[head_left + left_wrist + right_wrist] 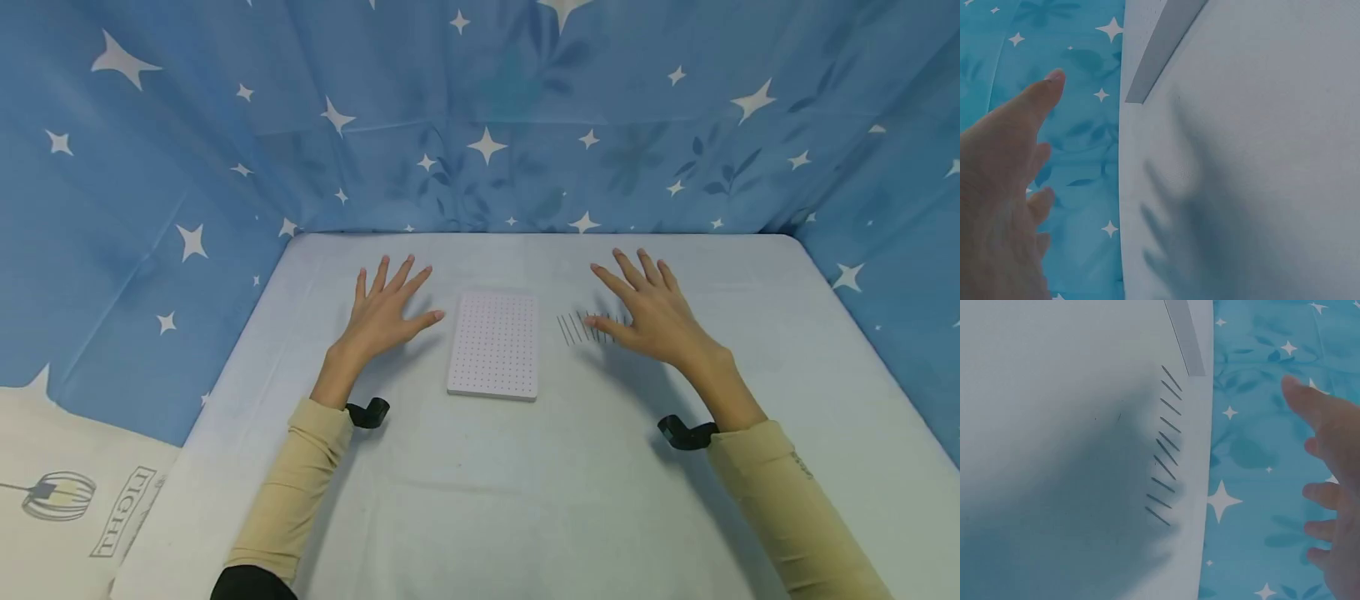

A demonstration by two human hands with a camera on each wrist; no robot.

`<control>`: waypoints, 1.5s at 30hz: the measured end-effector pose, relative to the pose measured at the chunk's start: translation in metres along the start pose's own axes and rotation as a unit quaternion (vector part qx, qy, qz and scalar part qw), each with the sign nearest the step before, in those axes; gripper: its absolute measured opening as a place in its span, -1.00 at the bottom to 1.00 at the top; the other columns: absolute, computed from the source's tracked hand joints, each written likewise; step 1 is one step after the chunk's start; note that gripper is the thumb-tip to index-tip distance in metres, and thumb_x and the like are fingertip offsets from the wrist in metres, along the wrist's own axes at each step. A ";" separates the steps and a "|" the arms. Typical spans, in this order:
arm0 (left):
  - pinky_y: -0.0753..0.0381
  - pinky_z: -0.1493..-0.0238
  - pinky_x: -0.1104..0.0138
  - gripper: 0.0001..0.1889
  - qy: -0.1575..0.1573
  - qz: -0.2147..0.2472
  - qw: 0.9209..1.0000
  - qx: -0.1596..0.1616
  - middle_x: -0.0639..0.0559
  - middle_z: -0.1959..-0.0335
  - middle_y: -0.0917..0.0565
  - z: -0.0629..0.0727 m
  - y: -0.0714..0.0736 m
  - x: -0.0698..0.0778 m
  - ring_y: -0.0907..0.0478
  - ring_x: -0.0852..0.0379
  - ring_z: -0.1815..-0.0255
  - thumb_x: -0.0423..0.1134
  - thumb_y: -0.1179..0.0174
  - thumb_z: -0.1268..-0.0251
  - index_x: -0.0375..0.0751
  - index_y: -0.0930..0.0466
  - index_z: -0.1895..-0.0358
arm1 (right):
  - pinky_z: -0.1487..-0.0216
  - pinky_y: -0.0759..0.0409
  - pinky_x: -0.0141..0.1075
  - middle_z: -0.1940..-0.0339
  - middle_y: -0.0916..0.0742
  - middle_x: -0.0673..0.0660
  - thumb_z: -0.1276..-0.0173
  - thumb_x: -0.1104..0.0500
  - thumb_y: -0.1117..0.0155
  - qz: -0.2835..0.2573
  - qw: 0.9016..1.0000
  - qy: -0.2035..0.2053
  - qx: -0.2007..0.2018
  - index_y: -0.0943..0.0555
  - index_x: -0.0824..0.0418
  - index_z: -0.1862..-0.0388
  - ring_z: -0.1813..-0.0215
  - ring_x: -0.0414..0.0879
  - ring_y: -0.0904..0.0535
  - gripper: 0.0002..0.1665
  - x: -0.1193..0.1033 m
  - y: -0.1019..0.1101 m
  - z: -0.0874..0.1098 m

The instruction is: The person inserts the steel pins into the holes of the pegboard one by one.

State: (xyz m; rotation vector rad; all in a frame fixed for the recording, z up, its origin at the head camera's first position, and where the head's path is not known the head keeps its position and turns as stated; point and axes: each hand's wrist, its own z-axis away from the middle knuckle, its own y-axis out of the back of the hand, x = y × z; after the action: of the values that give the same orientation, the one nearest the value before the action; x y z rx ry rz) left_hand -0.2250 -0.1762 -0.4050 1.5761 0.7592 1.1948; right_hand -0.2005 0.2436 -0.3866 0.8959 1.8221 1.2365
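Observation:
A white pegboard (pixel 495 346) with rows of small holes lies flat on the table, between the two hands. Left of it, my left hand (pixel 381 318) hovers over the table with its fingers spread, casting a shadow below. My right hand (pixel 656 321) is held up in the same way on the other side, fingers apart and nothing in it. Several thin dark metal pins (pixel 1166 469) lie in a row on the cloth; in the head view the right thumb overlaps part of that row (pixel 573 329). Only the edge of the pegboard (pixel 1163 53) shows in the left wrist view.
A white cloth covers the table (pixel 465 500). Blue curtains (pixel 420 108) with white stars hang behind it and along both sides. At the lower left is a cream fabric (pixel 67 433) with a printed lamp. A dark camera mount sits on each wrist.

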 end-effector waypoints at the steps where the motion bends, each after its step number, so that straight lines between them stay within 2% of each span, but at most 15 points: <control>1: 0.57 -0.60 -0.26 -0.14 -0.002 0.008 1.000 -0.008 -0.01 -0.73 0.10 0.000 -0.001 -0.001 0.45 -0.18 -0.73 0.37 -0.10 -0.41 0.24 -0.05 -0.68 | -0.55 0.03 0.45 -0.63 -0.26 0.42 -0.33 -0.14 -0.45 -0.003 1.000 0.005 0.010 -0.32 0.13 -0.61 -0.64 0.50 0.00 -0.03 0.000 0.000 0.000; 4: 0.48 -0.60 -0.30 -0.19 -0.017 0.040 0.998 -0.045 -0.08 -0.72 0.01 0.001 -0.005 0.000 0.34 -0.27 -0.73 0.31 -0.13 -0.43 0.20 -0.12 -0.66 | -0.49 -0.11 0.47 -0.55 -0.37 0.49 -0.28 -0.05 -0.51 -0.011 0.999 0.019 0.037 -0.41 0.26 -0.52 -0.57 0.55 -0.14 -0.09 0.001 0.000 -0.001; 7: 0.40 -0.60 -0.33 -0.20 -0.041 0.084 0.991 -0.095 -0.10 -0.71 0.00 0.001 -0.013 0.002 0.28 -0.31 -0.72 0.26 -0.17 -0.44 0.17 -0.14 -0.66 | -0.47 -0.18 0.46 -0.48 -0.43 0.52 -0.23 0.00 -0.56 -0.027 0.998 0.023 0.049 -0.45 0.34 -0.45 -0.52 0.57 -0.21 -0.11 0.002 0.000 -0.003; 11: 0.37 -0.61 -0.32 -0.13 -0.048 0.128 0.979 -0.151 -0.07 -0.73 0.08 0.003 -0.024 0.004 0.33 -0.26 -0.73 0.23 -0.26 -0.38 0.15 -0.11 -0.67 | -0.48 -0.16 0.45 -0.49 -0.42 0.51 -0.27 0.01 -0.54 -0.057 0.998 0.014 0.023 -0.43 0.34 -0.46 -0.52 0.54 -0.21 -0.12 0.003 -0.001 -0.005; 15: 0.41 -0.61 -0.31 -0.03 -0.046 0.136 0.973 -0.179 -0.06 -0.73 0.12 0.008 -0.030 0.006 0.36 -0.24 -0.73 0.26 -0.34 -0.28 0.13 -0.07 -0.68 | -0.48 -0.16 0.44 -0.52 -0.39 0.49 -0.35 -0.01 -0.47 -0.080 0.997 0.000 -0.009 -0.39 0.32 -0.50 -0.54 0.50 -0.20 -0.14 0.001 -0.003 -0.008; 22: 0.47 -0.61 -0.28 0.14 -0.054 0.116 0.974 -0.185 -0.05 -0.74 0.13 0.011 -0.038 0.006 0.40 -0.25 -0.72 0.43 -0.39 -0.05 0.18 -0.05 -0.68 | -0.48 -0.21 0.40 -0.51 -0.41 0.46 -0.39 -0.03 -0.43 -0.089 0.996 -0.023 -0.018 -0.37 0.32 -0.52 -0.53 0.46 -0.23 -0.15 -0.005 -0.002 -0.015; 31: 0.51 -0.62 -0.24 0.08 -0.049 0.127 0.976 -0.172 0.00 -0.74 0.12 0.015 -0.042 0.012 0.43 -0.18 -0.73 0.31 -0.43 -0.12 0.24 -0.05 -0.68 | -0.52 -0.21 0.35 -0.52 -0.42 0.43 -0.44 0.00 -0.39 -0.138 0.988 -0.041 -0.050 -0.39 0.34 -0.50 -0.55 0.41 -0.23 -0.21 -0.008 -0.007 -0.023; 39: 0.54 -0.64 -0.18 0.05 -0.035 0.140 0.977 -0.154 0.06 -0.73 0.10 0.016 -0.047 0.011 0.43 -0.12 -0.74 0.30 -0.42 -0.14 0.26 -0.05 -0.67 | -0.53 -0.21 0.32 -0.49 -0.48 0.41 -0.47 0.04 -0.37 -0.162 0.981 -0.052 -0.089 -0.42 0.35 -0.48 -0.54 0.38 -0.29 -0.27 -0.008 -0.013 -0.027; 42: 0.55 -0.64 -0.16 0.05 -0.030 0.150 0.977 -0.152 0.06 -0.73 0.08 0.016 -0.046 0.012 0.42 -0.12 -0.74 0.25 -0.43 -0.16 0.21 -0.06 -0.68 | -0.48 -0.30 0.31 -0.46 -0.51 0.40 -0.44 0.10 -0.40 -0.173 0.977 -0.065 -0.110 -0.44 0.34 -0.47 -0.49 0.37 -0.36 -0.29 -0.007 -0.016 -0.029; 45: 0.56 -0.65 -0.14 0.04 -0.027 0.159 0.975 -0.150 0.06 -0.73 0.06 0.017 -0.045 0.012 0.41 -0.11 -0.74 0.22 -0.44 -0.17 0.18 -0.06 -0.68 | -0.36 -0.46 0.25 -0.33 -0.61 0.40 -0.40 0.18 -0.42 -0.181 0.972 -0.072 -0.130 -0.48 0.34 -0.43 -0.35 0.32 -0.50 -0.33 -0.006 -0.019 -0.031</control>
State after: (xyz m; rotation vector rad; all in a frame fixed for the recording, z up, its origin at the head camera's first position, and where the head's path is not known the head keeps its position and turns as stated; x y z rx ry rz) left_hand -0.2014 -0.1565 -0.4435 1.5011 0.2758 1.4165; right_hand -0.2270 0.2197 -0.3959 0.4684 1.5767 1.1115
